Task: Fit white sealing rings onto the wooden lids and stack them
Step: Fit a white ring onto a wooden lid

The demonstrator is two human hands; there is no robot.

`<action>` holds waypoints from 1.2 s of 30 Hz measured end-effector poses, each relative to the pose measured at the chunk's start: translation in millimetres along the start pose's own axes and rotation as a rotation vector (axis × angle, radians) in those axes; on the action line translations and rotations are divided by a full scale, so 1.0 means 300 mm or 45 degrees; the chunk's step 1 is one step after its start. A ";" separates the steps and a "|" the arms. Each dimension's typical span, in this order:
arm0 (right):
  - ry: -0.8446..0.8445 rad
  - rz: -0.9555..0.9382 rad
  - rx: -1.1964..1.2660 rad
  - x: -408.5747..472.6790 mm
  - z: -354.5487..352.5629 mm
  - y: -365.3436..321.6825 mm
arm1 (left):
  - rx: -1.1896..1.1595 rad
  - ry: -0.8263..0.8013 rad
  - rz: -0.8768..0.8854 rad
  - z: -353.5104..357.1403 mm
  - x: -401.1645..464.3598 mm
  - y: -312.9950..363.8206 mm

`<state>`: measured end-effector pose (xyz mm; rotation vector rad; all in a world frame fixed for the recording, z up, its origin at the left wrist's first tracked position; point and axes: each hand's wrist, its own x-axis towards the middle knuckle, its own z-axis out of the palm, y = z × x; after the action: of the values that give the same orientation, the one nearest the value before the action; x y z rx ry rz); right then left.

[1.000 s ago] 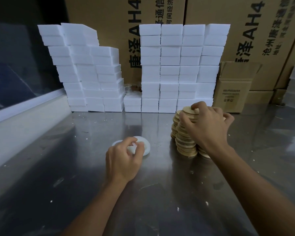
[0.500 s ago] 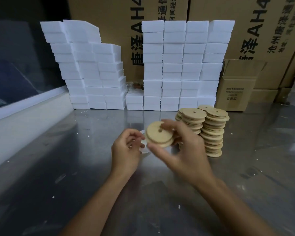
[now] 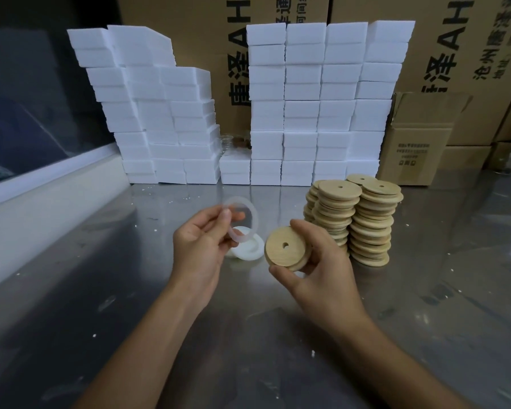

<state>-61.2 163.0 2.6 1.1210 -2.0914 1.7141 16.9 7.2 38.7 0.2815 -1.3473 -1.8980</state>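
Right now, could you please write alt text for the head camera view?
A left hand pinches a white sealing ring beside a wooden lid gripped by the right hand, above a steel table. Lid stacks stand behind.

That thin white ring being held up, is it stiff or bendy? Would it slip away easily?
Probably bendy: the white ring is a thin translucent band, pinched at one edge by the left hand, and its outline looks slightly uneven. Likely very light, since two fingertips carry it. It seems rubbery rather than slippery, though that is a guess.
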 end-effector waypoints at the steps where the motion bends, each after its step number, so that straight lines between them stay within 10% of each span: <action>1: -0.002 0.023 -0.001 0.001 -0.001 0.003 | 0.030 -0.045 -0.013 0.003 -0.003 -0.002; 8: -0.119 0.084 0.168 0.000 -0.011 0.001 | 0.295 -0.282 -0.086 0.024 -0.040 -0.010; 22: -0.372 0.161 0.421 0.004 -0.019 0.001 | 0.396 -0.114 -0.067 0.026 -0.046 -0.051; 36: 0.056 0.111 0.344 0.008 -0.026 -0.002 | 0.436 -0.210 0.009 0.055 -0.068 -0.074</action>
<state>-64.7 168.9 6.8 1.0618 -1.9513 2.0917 11.0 36.0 21.1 0.2931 -1.7835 -1.7078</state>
